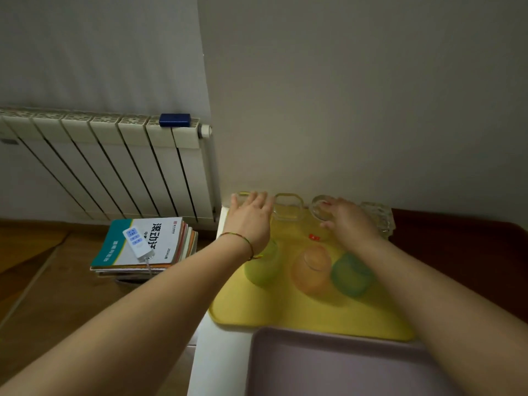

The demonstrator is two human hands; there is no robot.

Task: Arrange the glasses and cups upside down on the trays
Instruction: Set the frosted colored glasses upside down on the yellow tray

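Both arms reach to the far edge of the yellow tray [285, 312], where a row of clear glasses stands against the wall. The left hand [251, 217] lies spread and flat over the leftmost clear glass [243, 195], fingers open and not yet closed on it. The right hand [350, 221] curls round a round clear glass [320, 210], which it appears to grip tilted with the mouth facing the camera. Between them stands a square-rimmed glass [288, 205], and a cut-glass piece [377, 217] sits just beside the right hand. Nearer, a light green cup [261, 267], an orange cup [313, 267] and a darker green cup [353, 274] rest on the tray; a mauve tray [328, 364] lies empty in front. The risk is crowding: turning the tilted glass could knock its neighbours, and smooth glass may slip from a loose hold.
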